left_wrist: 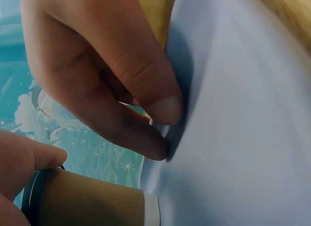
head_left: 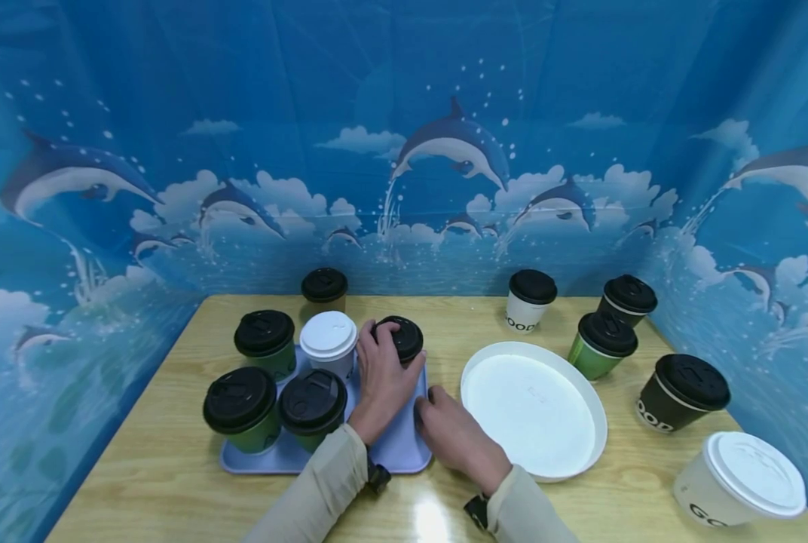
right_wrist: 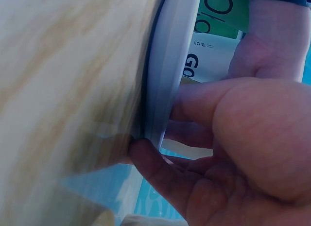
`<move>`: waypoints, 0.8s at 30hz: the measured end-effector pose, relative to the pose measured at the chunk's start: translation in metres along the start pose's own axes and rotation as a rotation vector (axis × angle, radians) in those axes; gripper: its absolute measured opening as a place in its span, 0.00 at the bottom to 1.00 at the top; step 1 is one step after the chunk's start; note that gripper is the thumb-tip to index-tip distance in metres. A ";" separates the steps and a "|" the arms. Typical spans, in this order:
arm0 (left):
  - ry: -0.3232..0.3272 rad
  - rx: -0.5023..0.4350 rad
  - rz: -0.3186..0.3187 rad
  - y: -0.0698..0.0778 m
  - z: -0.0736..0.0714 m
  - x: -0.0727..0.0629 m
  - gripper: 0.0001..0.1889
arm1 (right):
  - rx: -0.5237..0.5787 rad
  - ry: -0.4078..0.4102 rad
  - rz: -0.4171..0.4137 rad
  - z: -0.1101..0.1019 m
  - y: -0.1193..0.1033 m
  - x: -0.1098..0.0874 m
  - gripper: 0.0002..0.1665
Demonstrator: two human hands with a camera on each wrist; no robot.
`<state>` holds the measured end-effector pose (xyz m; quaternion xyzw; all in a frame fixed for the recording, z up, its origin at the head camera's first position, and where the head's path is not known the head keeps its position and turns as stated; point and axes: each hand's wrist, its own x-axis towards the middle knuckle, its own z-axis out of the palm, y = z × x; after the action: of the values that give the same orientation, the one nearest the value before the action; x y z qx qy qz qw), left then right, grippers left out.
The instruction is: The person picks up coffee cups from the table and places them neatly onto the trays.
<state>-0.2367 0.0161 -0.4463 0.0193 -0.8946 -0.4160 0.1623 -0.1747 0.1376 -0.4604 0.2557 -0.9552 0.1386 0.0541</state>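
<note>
My left hand [head_left: 385,381] grips a black-lidded paper cup [head_left: 405,341] at the back right of the lavender tray [head_left: 404,445]. Its brown body [left_wrist: 95,199] shows in the left wrist view, the base against the tray. My right hand [head_left: 461,437] pinches the tray's right rim [right_wrist: 167,65], thumb and fingers on either side. Also on the tray are a white-lidded cup [head_left: 329,343] beside my left hand and green cups with black lids [head_left: 265,335], [head_left: 241,403], [head_left: 313,403]. My left palm is hidden in the head view.
A round white tray [head_left: 597,422] lies just right of my right hand. Black-lidded cups [head_left: 531,294], [head_left: 604,343], [head_left: 626,298], [head_left: 685,392] and a white cup [head_left: 736,483] stand along the right. Behind the lavender tray is a brown cup [head_left: 325,288]. A dolphin-print curtain [head_left: 377,75] encloses the wooden table.
</note>
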 end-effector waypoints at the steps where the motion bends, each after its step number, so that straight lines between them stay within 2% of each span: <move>1: 0.001 0.000 0.002 0.000 0.000 0.000 0.31 | -0.002 0.002 -0.003 0.000 0.000 0.000 0.09; 7: 0.012 0.005 0.012 0.002 0.000 -0.002 0.31 | -0.002 0.014 -0.013 0.000 0.000 0.000 0.07; 13: -0.004 0.000 0.015 0.003 -0.002 -0.002 0.31 | 0.003 0.012 -0.007 0.000 0.000 0.000 0.08; 20: 0.013 0.017 0.087 0.002 -0.003 -0.005 0.30 | -0.007 0.028 -0.017 0.001 0.000 -0.001 0.08; 24: 0.002 0.060 0.138 0.003 -0.004 -0.007 0.32 | -0.018 0.019 -0.021 0.000 0.000 -0.001 0.12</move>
<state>-0.2283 0.0159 -0.4438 -0.0372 -0.9057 -0.3767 0.1909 -0.1736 0.1380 -0.4610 0.2637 -0.9532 0.1320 0.0670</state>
